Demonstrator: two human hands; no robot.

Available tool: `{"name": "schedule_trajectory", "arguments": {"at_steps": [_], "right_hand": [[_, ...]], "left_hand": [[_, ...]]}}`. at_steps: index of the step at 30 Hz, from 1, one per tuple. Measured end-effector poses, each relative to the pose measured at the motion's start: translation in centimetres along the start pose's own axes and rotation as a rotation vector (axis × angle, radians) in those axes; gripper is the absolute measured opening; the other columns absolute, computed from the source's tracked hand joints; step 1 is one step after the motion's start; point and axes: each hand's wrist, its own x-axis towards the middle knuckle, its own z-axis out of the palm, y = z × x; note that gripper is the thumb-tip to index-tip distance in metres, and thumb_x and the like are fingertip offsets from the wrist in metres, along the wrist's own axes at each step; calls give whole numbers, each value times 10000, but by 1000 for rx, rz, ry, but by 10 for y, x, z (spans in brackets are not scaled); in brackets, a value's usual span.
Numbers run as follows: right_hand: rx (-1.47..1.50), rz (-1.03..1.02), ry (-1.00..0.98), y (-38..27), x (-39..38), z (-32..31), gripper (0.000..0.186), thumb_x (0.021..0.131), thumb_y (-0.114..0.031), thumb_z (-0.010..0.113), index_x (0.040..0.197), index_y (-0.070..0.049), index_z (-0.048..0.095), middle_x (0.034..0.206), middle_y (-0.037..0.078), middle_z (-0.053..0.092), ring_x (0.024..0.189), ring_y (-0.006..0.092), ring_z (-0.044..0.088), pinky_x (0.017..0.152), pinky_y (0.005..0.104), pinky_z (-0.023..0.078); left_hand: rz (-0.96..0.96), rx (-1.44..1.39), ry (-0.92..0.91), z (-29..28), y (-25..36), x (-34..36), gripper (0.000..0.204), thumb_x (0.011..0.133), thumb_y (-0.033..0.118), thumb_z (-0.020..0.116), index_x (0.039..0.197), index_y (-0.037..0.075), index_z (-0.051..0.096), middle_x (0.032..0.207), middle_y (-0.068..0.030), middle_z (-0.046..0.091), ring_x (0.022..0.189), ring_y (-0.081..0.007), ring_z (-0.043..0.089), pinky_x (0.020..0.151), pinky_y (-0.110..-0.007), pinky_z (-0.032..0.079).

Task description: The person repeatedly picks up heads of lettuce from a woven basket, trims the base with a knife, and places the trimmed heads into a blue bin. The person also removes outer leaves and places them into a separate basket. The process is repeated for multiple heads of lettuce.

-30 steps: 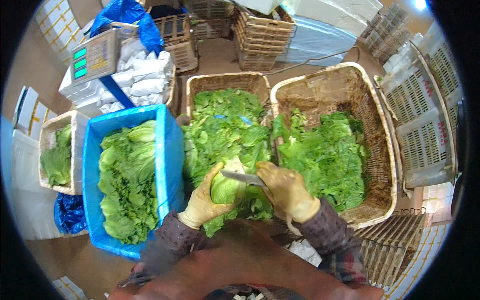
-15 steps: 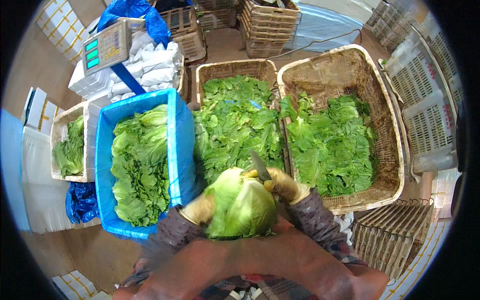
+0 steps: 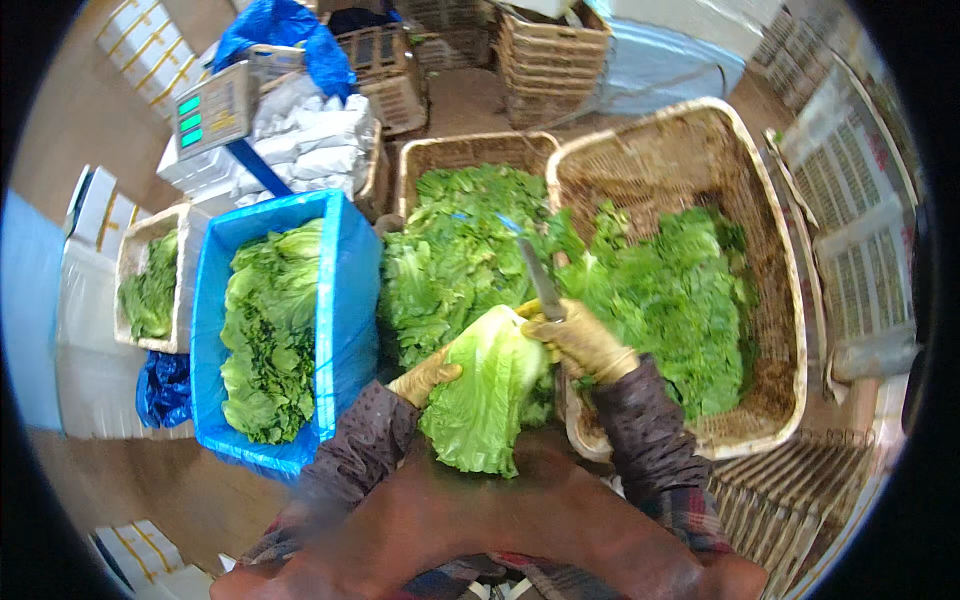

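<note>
I have a lettuce (image 3: 485, 395) upright between the person's two gloved hands, in front of the brown apron (image 3: 480, 525). The left hand (image 3: 425, 378) grips its left side, thumb laid over the leaves. The right hand (image 3: 590, 340) is closed round the knife (image 3: 540, 275), its fingertips at the lettuce's top right; I see the blade pointing up and away, over the middle crate (image 3: 480, 140).

That crate is filled with greens; its near edge I can't make out behind the lettuce. The right crate (image 3: 660, 150) sits just beside, its near left corner close to the right wrist, greens piled below a stained far wall. To the left I get the blue bin (image 3: 352, 290), greens inside its rim, and past its left edge a white box (image 3: 186, 285). Beyond the bin's far edge stand the scale (image 3: 212, 110) and white bags (image 3: 320, 140).
</note>
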Motion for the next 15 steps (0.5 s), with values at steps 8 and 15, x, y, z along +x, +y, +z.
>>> {"name": "schedule_trajectory", "arguments": {"at_steps": [8,15], "right_hand": [[-343,-153,70,-21,56,52,448,961,-361,748,1304,-82,676,1116,30,711,1000,149,648,836,296,532],[-239,-329,-231,-37,130,217,435,1033,-338,666,1309,-1,657,1164,18,694,1049,112,597,928,282,482]], "left_hand": [[115,247,148,-52,56,-65,1056,800,432,868,1615,64,306,1513,-92,520,1370,-230,510,1159,-393,398],[589,483,389,-97,56,-149,1242,776,497,852,1678,109,91,1737,-124,94,1596,-265,77,1272,-393,113]]}}
